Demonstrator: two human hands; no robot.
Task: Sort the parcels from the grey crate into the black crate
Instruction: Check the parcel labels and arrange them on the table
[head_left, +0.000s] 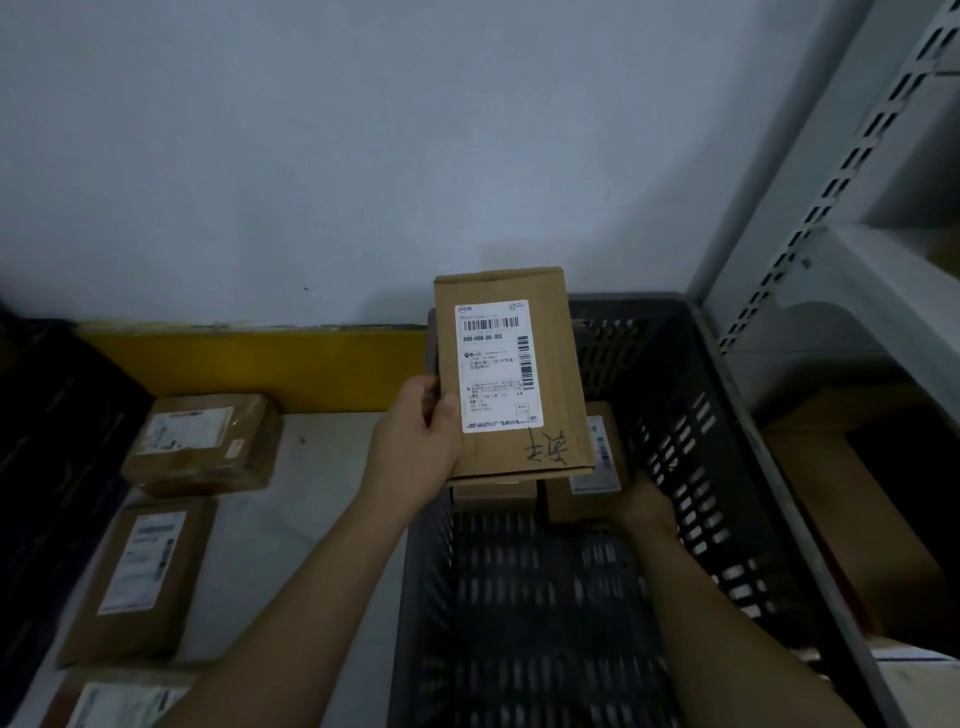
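Note:
My left hand (421, 441) grips a flat brown cardboard parcel (550, 374) by its left edge, holding it label up above the far end of the grey slotted crate (717, 467). My right hand (647, 501) reaches down inside the crate, against a smaller brown parcel (587, 483) standing at the far end; its fingers are hidden behind that parcel. Another parcel (493, 491) lies partly under the held one. The black crate (47, 441) shows at the left edge.
Three labelled brown parcels lie on the white surface to the left: one (202, 441) near the yellow strip, one (140, 577) nearer, one (119, 701) at the bottom edge. A white metal shelf rack (841, 218) with cardboard boxes stands at the right. A wall is behind.

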